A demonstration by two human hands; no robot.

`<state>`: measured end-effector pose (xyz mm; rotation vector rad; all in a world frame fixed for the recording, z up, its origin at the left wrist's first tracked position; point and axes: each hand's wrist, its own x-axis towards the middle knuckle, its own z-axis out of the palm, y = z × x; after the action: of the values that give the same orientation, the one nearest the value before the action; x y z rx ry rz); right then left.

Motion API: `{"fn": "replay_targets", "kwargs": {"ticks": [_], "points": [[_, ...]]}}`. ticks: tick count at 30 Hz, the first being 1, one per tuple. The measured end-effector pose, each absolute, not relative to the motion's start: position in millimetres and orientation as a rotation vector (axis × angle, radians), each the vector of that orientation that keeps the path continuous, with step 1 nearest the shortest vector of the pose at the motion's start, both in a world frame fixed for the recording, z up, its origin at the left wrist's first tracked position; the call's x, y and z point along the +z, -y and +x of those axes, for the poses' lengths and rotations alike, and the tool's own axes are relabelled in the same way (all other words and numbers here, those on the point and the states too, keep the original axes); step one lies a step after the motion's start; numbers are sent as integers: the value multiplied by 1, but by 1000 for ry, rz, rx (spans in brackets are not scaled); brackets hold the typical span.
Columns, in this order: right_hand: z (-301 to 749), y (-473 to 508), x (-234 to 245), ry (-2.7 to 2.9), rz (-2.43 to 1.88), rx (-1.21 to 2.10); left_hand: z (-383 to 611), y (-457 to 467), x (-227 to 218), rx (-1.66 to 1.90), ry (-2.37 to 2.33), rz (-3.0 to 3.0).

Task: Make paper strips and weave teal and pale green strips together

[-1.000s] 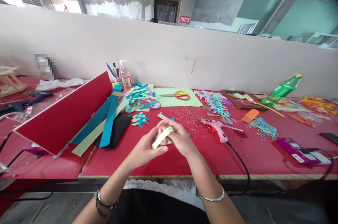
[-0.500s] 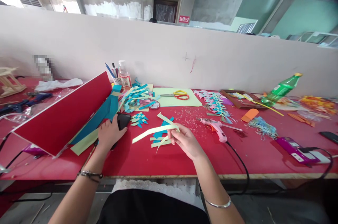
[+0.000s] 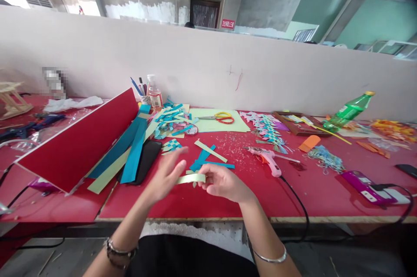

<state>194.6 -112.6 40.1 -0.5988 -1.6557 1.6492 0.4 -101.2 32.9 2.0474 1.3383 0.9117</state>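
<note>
Low over the front of the red table, my right hand (image 3: 226,182) pinches a pale green paper strip (image 3: 190,178) between thumb and fingertips. The strip curves toward the left. My left hand (image 3: 167,175), a little blurred, is open with its fingers stretched and thumb apart, beside the strip's left end; whether it touches the strip I cannot tell. Just beyond the hands lie loose blue strips (image 3: 216,165) and another pale green strip (image 3: 211,151). A woven blue-and-green paper piece (image 3: 174,144) rests behind my left hand, next to a black phone (image 3: 148,161).
Long blue strips (image 3: 134,153) lean beside a red board (image 3: 81,142). Scissors (image 3: 221,117) lie on pale green sheets (image 3: 228,128). A pink glue gun (image 3: 269,159) trails a black cord at right. A green bottle (image 3: 350,111) and purple power strip (image 3: 366,185) stand farther right.
My left hand has left the phone and moved right toward the strip. A long blue strip now shows over the phone's left side. My right hand has lowered slightly with the pale green strip.
</note>
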Motion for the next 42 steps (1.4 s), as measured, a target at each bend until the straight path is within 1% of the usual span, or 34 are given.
{"fn": "replay_targets", "kwargs": {"ticks": [2, 4, 8, 16, 27, 33, 38, 42], "points": [[193, 113, 42, 1670, -618, 1631, 18, 116, 41, 823, -979, 1857], [193, 113, 44, 1673, -673, 1572, 30, 125, 44, 796, -870, 1730], [195, 113, 46, 1696, -722, 1467, 38, 128, 40, 804, -897, 1592], [207, 109, 41, 1761, -893, 1258, 26, 123, 32, 786, -997, 1555], [234, 104, 30, 1814, -888, 1144, 11, 121, 31, 859, -937, 1703], [235, 110, 32, 2023, -1020, 1032, 15, 118, 30, 785, -1119, 1922], [219, 124, 35, 2174, -1147, 921, 22, 120, 27, 703, -1062, 2160], [212, 127, 31, 2243, -1129, 873, 22, 122, 26, 684, -968, 2295]]}}
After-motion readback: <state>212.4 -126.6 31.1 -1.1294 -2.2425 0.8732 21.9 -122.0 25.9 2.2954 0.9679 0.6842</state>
